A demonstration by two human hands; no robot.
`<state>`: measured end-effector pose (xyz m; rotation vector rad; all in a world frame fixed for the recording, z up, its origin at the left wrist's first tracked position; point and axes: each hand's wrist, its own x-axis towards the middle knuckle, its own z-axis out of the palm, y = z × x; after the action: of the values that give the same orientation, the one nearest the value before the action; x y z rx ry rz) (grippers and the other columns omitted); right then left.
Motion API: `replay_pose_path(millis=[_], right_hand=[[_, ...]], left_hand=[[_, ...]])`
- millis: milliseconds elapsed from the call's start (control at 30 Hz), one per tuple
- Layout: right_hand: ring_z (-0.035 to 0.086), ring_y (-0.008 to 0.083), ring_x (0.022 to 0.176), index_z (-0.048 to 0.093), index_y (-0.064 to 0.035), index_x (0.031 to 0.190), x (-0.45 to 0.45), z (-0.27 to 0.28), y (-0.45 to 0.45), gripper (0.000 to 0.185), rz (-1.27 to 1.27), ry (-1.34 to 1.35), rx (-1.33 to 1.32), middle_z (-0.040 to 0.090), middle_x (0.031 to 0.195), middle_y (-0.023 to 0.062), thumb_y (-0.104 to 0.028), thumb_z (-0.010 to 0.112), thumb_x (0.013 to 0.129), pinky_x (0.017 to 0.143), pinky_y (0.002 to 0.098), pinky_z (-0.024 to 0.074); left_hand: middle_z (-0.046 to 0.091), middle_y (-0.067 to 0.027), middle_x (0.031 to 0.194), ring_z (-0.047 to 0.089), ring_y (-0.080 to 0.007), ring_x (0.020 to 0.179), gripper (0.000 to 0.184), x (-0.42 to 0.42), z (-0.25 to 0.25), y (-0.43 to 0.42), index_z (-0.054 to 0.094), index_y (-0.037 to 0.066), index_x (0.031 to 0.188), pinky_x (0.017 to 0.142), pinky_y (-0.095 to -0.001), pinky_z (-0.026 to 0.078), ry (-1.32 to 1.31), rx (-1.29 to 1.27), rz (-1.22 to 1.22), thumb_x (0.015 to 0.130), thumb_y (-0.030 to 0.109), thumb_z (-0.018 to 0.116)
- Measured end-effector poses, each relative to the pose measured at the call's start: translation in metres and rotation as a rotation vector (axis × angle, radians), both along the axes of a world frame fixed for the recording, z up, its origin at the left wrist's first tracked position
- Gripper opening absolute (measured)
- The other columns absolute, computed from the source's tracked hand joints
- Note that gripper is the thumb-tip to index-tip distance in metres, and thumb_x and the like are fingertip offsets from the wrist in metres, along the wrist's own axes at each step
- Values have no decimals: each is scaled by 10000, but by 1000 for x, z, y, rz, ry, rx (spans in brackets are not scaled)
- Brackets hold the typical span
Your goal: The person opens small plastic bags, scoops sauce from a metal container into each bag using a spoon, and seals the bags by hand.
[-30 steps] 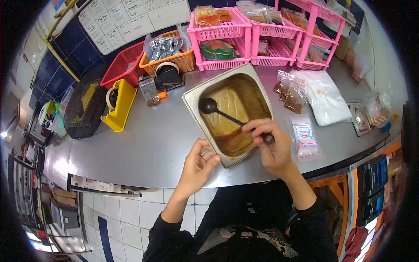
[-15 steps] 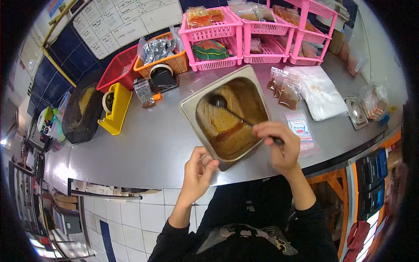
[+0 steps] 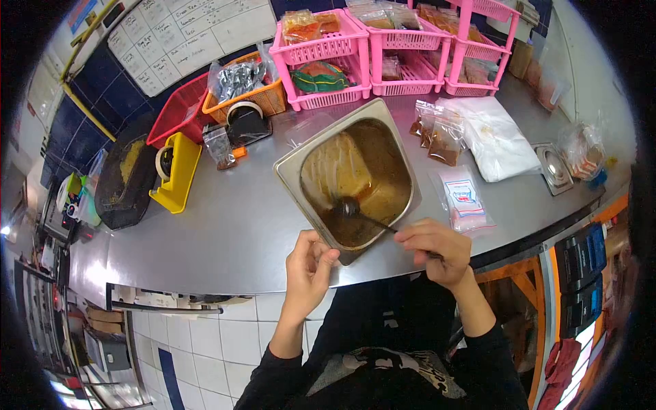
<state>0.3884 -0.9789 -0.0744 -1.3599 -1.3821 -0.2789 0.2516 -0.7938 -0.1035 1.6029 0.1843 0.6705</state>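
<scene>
A deep metal container (image 3: 290, 169) with brown sauce inside is at the middle of the counter, turned at an angle. My left hand (image 3: 309, 268) grips its near left corner, thumb at the rim and fingers around the outside wall. With closed fingers, my right hand (image 3: 439, 251) holds the handle of a black ladle (image 3: 348, 207) just past the container's near right side. The ladle's bowl dips into the sauce near the lower middle of the container. Pale streaks mark the sauce layer on the inner left part.
Yellow tape dispenser (image 3: 179, 179), red basket (image 3: 179, 116) and orange basket (image 3: 273, 98) are at the left. Pink racks (image 3: 333, 98) stand behind. On the right lie small sauce bags (image 3: 445, 145), white plastic bags (image 3: 497, 147), a clear packet (image 3: 465, 198) and a metal lid (image 3: 553, 167).
The ladle's bowl has moved from the container's far left part toward its near side. My right hand has shifted right and nearer to me. My left hand keeps its hold on the corner.
</scene>
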Motion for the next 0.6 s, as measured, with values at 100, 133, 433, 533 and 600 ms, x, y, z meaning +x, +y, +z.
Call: replay_pose_path(millis=[100,133,433,533,600], right_hand=[[618,274,783,592,43,873,8,6,0,278,-127,-89,42,640,904,153,146,544,619,665,315,505],[618,274,783,592,43,873,11,7,1,278,-129,-90,44,640,904,153,146,544,619,665,315,505],[585,190,632,575,41,824,20,19,7,109,-127,129,-76,604,773,126,88,517,745,582,278,476],[575,154,631,577,37,831,20,18,14,130,-44,475,6,607,762,114,-12,468,883,564,255,465],[565,132,626,566,33,840,18,10,21,225,14,686,113,606,776,110,-121,442,948,566,252,469]], left_hand=[[548,-10,667,514,-61,603,141,-1,-2,-1,487,7,956,518,-188,392,6,51,10,877,70,586],[548,-10,667,514,-61,603,141,-1,-2,-2,487,7,956,518,-188,392,5,53,8,877,70,586],[540,-20,666,532,-77,613,109,-2,3,-8,492,6,932,516,-203,418,62,168,61,866,35,575],[536,-22,672,529,-80,620,93,-1,4,-8,490,5,927,533,-208,426,42,159,61,869,22,560],[516,-16,734,490,-82,682,178,-1,3,-6,454,12,994,628,-212,425,51,88,5,897,108,568]])
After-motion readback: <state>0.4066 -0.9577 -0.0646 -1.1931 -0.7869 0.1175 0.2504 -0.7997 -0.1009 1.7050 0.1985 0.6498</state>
